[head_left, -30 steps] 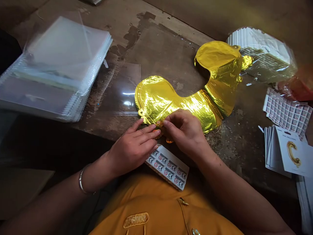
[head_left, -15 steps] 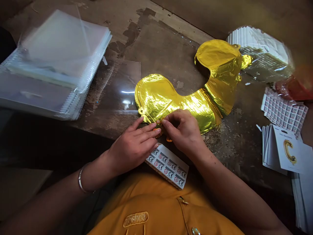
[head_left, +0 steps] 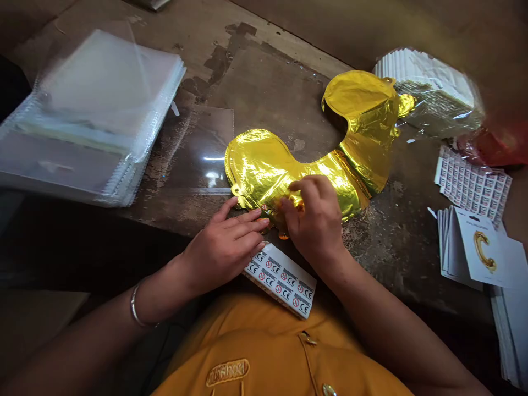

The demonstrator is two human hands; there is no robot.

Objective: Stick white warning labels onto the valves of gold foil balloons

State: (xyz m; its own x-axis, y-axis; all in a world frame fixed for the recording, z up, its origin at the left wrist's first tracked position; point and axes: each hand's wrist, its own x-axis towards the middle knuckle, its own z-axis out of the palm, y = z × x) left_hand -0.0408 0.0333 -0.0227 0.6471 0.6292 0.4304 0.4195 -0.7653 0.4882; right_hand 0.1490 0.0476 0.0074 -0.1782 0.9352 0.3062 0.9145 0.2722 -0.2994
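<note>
A flat gold foil balloon (head_left: 264, 159), curved in outline, lies on the worktable in front of me. My left hand (head_left: 225, 239) rests palm down at its near edge, fingers stretched out and their tips on the foil. By those fingertips a small printed label (head_left: 264, 207) sits on the foil. Just right of it is my right hand (head_left: 315, 220), thumb and forefinger apart over the balloon, with nothing visible between them. A white sheet of CE labels (head_left: 284, 280) lies below, at the table's near edge, one corner beneath my left hand.
At left is a stack of clear plastic sleeves (head_left: 111, 82), with a single clear sleeve (head_left: 202, 137) beside it. Rightward are a wrapped white stack (head_left: 429, 82), more label sheets (head_left: 474, 187), red plastic (head_left: 495, 140) and cards (head_left: 487, 247) picturing a gold C.
My right thumb and forefinger have parted from their pinch at the label and shifted slightly up and right. My left hand has stayed in place. The view has shifted a little.
</note>
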